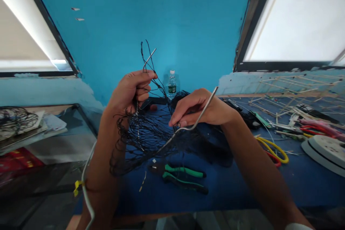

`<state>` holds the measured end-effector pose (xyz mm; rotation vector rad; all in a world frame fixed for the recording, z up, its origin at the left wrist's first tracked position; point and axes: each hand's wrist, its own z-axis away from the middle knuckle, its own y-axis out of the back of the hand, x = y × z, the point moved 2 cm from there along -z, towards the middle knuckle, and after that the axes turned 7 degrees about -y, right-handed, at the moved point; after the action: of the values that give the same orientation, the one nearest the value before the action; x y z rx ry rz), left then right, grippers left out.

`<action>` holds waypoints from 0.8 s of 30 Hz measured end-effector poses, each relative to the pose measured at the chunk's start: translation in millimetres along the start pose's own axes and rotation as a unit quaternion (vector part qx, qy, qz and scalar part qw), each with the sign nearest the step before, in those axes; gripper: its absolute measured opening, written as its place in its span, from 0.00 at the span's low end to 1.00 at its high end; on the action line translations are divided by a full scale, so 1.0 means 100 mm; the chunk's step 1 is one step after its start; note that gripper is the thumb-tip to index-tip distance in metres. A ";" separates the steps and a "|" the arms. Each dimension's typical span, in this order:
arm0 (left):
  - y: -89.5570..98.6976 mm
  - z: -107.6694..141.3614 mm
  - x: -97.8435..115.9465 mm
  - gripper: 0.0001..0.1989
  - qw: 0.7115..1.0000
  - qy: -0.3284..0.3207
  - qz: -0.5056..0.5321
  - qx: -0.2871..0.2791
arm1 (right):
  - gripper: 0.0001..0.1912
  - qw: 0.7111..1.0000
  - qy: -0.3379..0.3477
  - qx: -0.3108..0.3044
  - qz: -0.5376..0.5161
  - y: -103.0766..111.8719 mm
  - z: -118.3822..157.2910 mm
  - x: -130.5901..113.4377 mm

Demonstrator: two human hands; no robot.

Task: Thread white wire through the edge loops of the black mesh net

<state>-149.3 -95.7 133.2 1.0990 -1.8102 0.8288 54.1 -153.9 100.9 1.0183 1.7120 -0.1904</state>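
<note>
My left hand (132,88) is closed, pinching strands of a black net (151,133) together with a thin metal wire, one end of which (151,54) sticks up past my fingertips. Loose black cord ends rise beside it. On the right, my right hand (199,109) has its thumb and forefinger pressed together on the net's mesh. A bent stretch of metal wire (206,106) slants across that hand and runs down through the net. Whether both wire stretches are one piece I cannot tell. Beneath the net, green-handled pliers (180,176) lie on the blue table (229,190).
A water bottle (171,84) stands against the wall. To the right are yellow-handled scissors (275,151), a white spool (326,152) and a frame of thin sticks (296,88). A pale cable (86,187) with a yellow tie hangs by my left forearm.
</note>
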 end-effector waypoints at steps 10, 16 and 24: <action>0.08 -0.09 -0.10 0.05 0.983 0.030 0.176 -0.030 | 0.03 0.989 0.060 0.019 -0.137 0.03 -0.13 0.21; 0.08 -0.16 -0.21 0.16 0.966 0.097 0.238 -0.023 | 0.05 0.972 0.030 0.047 -0.228 0.01 -0.10 0.18; 0.04 -0.18 -0.25 0.08 0.969 0.080 0.231 -0.041 | 0.05 0.988 0.064 0.076 -0.120 0.04 -0.16 0.21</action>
<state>-140.4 -69.8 118.2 0.5396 -1.9692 1.0667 44.5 -131.4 90.8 0.9487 1.9602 -0.4248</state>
